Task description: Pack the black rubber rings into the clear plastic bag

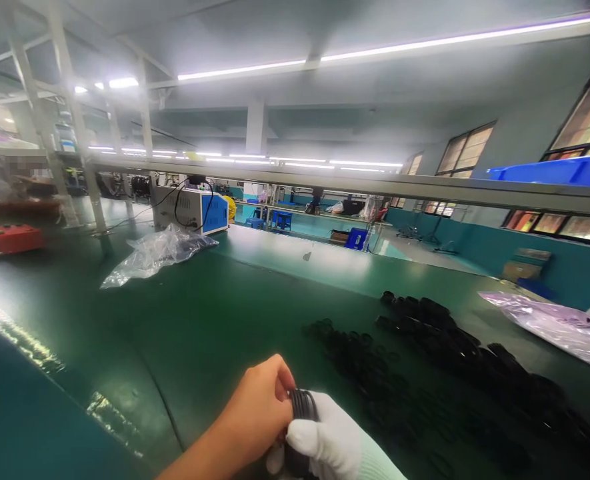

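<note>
Work looks only partly through, we judge: one black coil [302,402] sits in our grip at the bottom edge of the view, while a long heap of black coils [455,357] lies on the green belt [199,320] to the right, and we cannot tell which of those are finished. Our bare left hand [259,408] curls over the coil's top, fingers clenched on it. Our gloved right hand [337,445] wraps it from below and from the right. Both wrists sit low and close together, just above the belt.
</note>
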Demonstrator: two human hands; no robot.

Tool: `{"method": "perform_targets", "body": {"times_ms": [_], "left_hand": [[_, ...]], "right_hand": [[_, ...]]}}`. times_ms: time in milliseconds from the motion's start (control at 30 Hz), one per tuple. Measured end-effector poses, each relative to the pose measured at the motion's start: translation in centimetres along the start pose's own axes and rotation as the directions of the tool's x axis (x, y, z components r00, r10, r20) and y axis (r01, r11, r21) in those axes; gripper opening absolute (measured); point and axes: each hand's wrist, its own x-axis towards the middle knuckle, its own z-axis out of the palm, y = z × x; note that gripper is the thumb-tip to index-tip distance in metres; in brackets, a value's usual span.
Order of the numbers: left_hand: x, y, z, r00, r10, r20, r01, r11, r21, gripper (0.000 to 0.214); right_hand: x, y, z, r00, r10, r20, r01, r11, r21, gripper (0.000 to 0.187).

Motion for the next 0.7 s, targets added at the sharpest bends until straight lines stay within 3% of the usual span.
{"method": "perform_targets", "body": {"times_ms": [100, 233, 400, 567, 700], "left_hand": [[0.1, 0.2, -0.3, 0.999, 0.043, -0.006, -0.042, 0.991, 0.129, 0.009], [0.0, 1.0, -1.1, 0.997, 0.076, -0.001, -0.074, 0.975, 0.209, 0.006], [0.0, 1.4, -1.8, 0.998, 0.065, 0.021, -0.068, 0.969, 0.236, 0.001], [0.7, 0.9, -1.2, 0.991, 0.119, 0.053, -0.128, 0.97, 0.209, 0.006], [0.5, 1.1, -1.9, 0.985, 0.159, 0.063, -0.168, 0.969, 0.181, 0.01]], "right_hand": [[0.1, 0.3, -0.3, 0.997, 0.041, -0.067, -0.047, 0.995, -0.091, 0.046], [-0.1, 0.1, 0.0, 0.999, 0.023, -0.044, -0.02, 0.997, 0.075, 0.035], [-0.3, 0.0, 0.5, 1.0, 0.025, -0.007, -0.024, 0.986, 0.165, 0.033], [-0.3, 0.9, -0.6, 0.999, 0.053, -0.004, -0.051, 0.985, 0.162, 0.034], [-0.6, 1.1, -1.5, 0.999, 0.031, 0.027, -0.037, 0.971, 0.236, 0.037]]}}
